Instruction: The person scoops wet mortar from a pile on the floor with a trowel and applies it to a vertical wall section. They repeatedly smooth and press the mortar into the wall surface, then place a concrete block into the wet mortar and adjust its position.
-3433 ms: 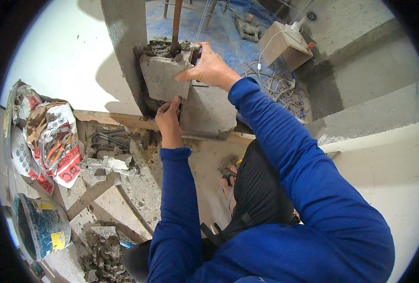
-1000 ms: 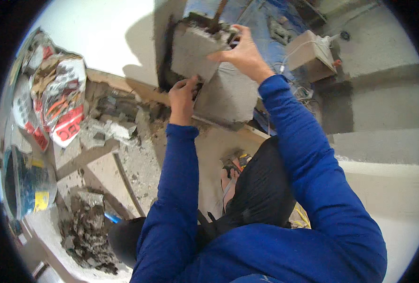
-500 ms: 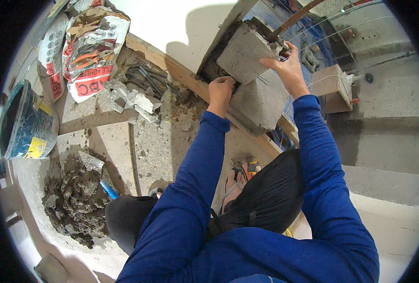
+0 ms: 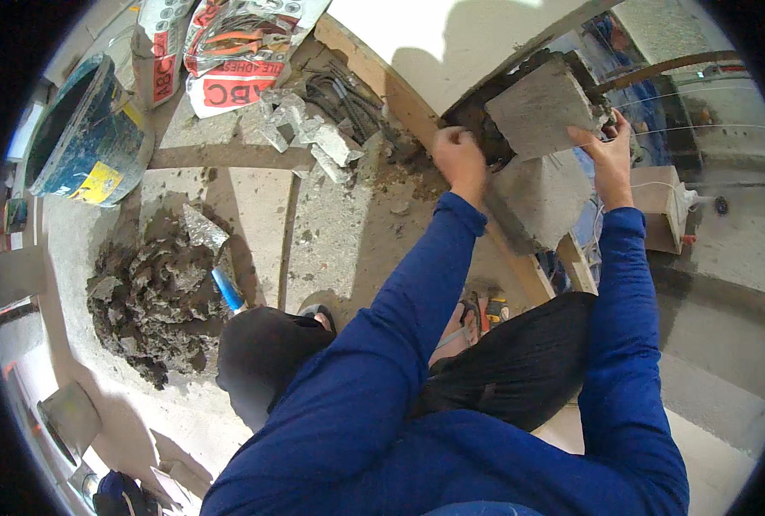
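Shifted rightward, both hands still grip the grey block, fingers closed around its edges.

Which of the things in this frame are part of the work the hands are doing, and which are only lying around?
In use:
- grey block, gripped at both sides
- left hand at the block's near edge
- right hand on its far edge
- lower block it sits on

Lying about:
- mortar heap with trowel
- blue bucket
- printed sacks
- broken block pieces
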### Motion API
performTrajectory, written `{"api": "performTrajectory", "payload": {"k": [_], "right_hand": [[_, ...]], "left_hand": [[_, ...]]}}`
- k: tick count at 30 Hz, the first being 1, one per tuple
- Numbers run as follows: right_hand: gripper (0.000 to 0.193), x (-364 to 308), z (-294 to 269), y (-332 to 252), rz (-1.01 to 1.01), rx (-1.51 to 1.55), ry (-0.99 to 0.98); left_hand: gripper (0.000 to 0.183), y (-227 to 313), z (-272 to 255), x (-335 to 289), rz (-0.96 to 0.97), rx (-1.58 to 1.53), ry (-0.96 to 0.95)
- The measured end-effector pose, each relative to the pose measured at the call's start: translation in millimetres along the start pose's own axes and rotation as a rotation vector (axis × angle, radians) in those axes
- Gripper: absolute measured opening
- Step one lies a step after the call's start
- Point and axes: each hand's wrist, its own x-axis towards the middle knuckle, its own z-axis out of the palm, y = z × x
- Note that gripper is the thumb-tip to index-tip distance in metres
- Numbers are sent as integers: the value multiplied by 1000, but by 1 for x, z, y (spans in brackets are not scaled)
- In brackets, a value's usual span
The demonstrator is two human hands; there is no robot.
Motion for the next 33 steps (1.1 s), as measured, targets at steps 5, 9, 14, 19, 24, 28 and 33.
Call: {"api": "performTrajectory", "payload": {"k": [5, 9, 14, 19, 24, 28, 33], "right_hand": [[107, -2, -3, -4, -15, -26, -30], [108, -5, -5, -9, 8, -31, -28], [109, -3, -2, -5, -2, -18, -8], [111, 3, -4, 10, -51, -94, 11], [113, 2, -6, 13, -26, 33, -39], [117, -1, -5, 9, -59, -46, 1], [111, -2, -3, 5, -23, -62, 8]], "left_hand": [[35, -29, -107, 99, 111, 1038, 1005], [42, -62, -210, 149, 207, 1264, 498], [24, -68, -238, 147, 412, 1364, 350], [25, -24, -206, 131, 265, 857, 662], [27, -2, -92, 66, 280, 37, 105], [26, -10, -23, 14, -168, -472, -283], [32, -3, 5, 5, -376, -749, -409]]}}
